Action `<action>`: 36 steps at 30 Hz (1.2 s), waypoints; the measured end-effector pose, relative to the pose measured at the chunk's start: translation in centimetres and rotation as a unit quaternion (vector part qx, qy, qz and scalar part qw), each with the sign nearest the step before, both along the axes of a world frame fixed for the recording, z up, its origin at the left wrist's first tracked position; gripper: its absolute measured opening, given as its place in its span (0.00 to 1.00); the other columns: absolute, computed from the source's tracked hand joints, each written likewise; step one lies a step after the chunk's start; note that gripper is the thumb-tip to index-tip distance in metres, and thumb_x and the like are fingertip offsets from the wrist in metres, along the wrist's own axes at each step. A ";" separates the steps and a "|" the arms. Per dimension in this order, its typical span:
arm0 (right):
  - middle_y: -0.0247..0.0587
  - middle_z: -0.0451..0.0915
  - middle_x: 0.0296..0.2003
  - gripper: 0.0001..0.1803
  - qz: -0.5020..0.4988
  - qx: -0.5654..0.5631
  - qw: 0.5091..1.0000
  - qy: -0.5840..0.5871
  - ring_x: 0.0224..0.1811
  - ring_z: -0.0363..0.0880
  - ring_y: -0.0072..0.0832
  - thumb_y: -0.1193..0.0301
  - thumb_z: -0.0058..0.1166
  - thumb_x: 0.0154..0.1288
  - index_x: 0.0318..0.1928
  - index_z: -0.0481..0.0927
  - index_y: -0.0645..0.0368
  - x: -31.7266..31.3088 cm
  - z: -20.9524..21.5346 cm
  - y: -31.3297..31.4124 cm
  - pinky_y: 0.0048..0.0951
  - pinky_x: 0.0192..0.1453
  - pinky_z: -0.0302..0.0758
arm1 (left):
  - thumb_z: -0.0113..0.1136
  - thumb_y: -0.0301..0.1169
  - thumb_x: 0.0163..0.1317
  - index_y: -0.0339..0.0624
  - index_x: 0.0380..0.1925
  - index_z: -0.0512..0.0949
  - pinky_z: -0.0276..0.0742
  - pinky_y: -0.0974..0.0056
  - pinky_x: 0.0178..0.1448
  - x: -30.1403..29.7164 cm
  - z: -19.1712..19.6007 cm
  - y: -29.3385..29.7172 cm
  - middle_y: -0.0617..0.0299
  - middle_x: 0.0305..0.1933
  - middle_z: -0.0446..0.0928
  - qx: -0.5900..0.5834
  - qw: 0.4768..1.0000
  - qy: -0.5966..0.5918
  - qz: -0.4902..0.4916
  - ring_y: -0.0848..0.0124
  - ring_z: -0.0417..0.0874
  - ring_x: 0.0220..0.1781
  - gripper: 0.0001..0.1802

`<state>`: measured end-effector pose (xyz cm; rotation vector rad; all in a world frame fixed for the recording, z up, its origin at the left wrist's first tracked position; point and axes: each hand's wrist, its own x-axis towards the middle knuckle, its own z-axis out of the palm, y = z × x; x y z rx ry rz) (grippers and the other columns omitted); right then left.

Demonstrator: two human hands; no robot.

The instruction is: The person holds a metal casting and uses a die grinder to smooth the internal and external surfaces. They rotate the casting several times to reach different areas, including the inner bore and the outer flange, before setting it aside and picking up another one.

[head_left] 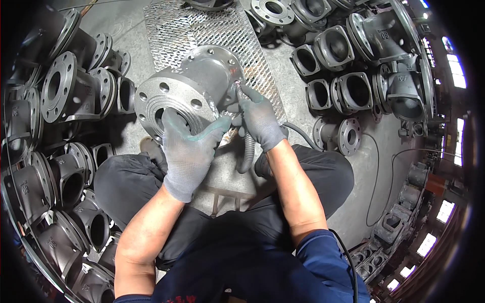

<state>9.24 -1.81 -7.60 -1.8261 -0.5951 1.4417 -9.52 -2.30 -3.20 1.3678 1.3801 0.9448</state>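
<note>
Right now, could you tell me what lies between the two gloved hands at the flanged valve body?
In the head view, only a narrow gap separates the left hand on the flanged valve body from the right hand; the ribbed grey hose of the handheld tool hangs there.
</note>
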 end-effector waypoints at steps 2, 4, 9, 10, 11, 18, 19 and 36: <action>0.50 0.90 0.46 0.29 -0.029 0.003 0.998 0.047 0.28 0.87 0.26 0.64 0.46 0.91 0.83 0.67 0.61 -0.5 -0.5 0.0 0.25 0.20 0.79 | 0.90 0.37 0.58 0.25 0.48 0.71 0.82 0.57 0.50 0.0 0.2 0.2 0.50 0.44 0.80 -0.012 0.999 0.030 0.005 0.65 0.83 0.46 0.36; 0.54 0.90 0.49 0.28 -0.050 0.017 0.996 0.065 0.29 0.88 0.28 0.65 0.45 0.90 0.82 0.68 0.62 -1.1 -0.9 0.0 0.26 0.21 0.80 | 0.90 0.36 0.58 0.25 0.48 0.71 0.82 0.57 0.50 0.1 0.4 0.3 0.51 0.45 0.80 -0.011 1.000 0.024 0.004 0.65 0.83 0.46 0.36; 0.57 0.90 0.50 0.29 -0.059 0.032 0.995 0.073 0.31 0.90 0.32 0.67 0.44 0.89 0.83 0.67 0.62 -1.8 -0.9 -0.1 0.28 0.22 0.83 | 0.85 0.35 0.63 0.31 0.51 0.81 0.81 0.56 0.52 -0.7 -1.5 -0.3 0.51 0.47 0.77 0.116 0.987 0.093 -0.066 0.63 0.82 0.47 0.26; 0.58 0.90 0.50 0.29 -0.057 0.026 0.996 0.071 0.31 0.90 0.32 0.67 0.43 0.89 0.83 0.66 0.62 -1.8 -0.8 0.0 0.29 0.23 0.83 | 0.83 0.34 0.65 0.38 0.51 0.86 0.80 0.56 0.53 -0.8 -1.7 -0.3 0.52 0.48 0.76 0.132 0.980 0.120 -0.083 0.61 0.82 0.48 0.19; 0.58 0.90 0.50 0.29 -0.054 0.020 0.996 0.068 0.31 0.90 0.32 0.68 0.43 0.89 0.84 0.66 0.61 -1.6 -0.9 0.1 0.30 0.23 0.83 | 0.80 0.34 0.68 0.45 0.51 0.92 0.79 0.56 0.53 -0.7 -1.7 -0.2 0.53 0.48 0.75 0.149 0.973 0.145 -0.099 0.59 0.82 0.48 0.14; 0.53 0.90 0.46 0.33 -0.027 0.039 0.998 0.045 0.26 0.88 0.31 0.72 0.42 0.84 0.85 0.65 0.58 -1.1 -1.9 -0.1 0.31 0.24 0.83 | 0.82 0.35 0.67 0.25 0.46 0.73 0.81 0.57 0.53 0.3 -1.5 -0.4 0.50 0.42 0.80 0.007 0.999 0.036 0.011 0.65 0.82 0.46 0.28; 0.53 0.90 0.46 0.33 -0.028 0.041 0.998 0.046 0.26 0.88 0.31 0.72 0.42 0.84 0.85 0.65 0.58 -0.9 -1.9 -0.3 0.31 0.24 0.83 | 0.82 0.35 0.67 0.25 0.46 0.73 0.81 0.57 0.53 0.2 -2.0 -0.4 0.50 0.42 0.80 0.009 0.999 0.037 0.011 0.65 0.82 0.46 0.28; 0.50 0.90 0.61 0.27 0.262 0.094 0.907 -0.316 0.59 0.92 0.44 0.73 0.54 0.79 0.75 0.83 0.42 6.5 -6.0 -3.0 0.39 0.68 0.84 | 0.68 0.42 0.81 0.32 0.39 0.71 0.76 0.62 0.35 -0.3 -1.9 0.3 0.60 0.30 0.75 -0.039 0.999 -0.013 0.034 0.75 0.76 0.32 0.24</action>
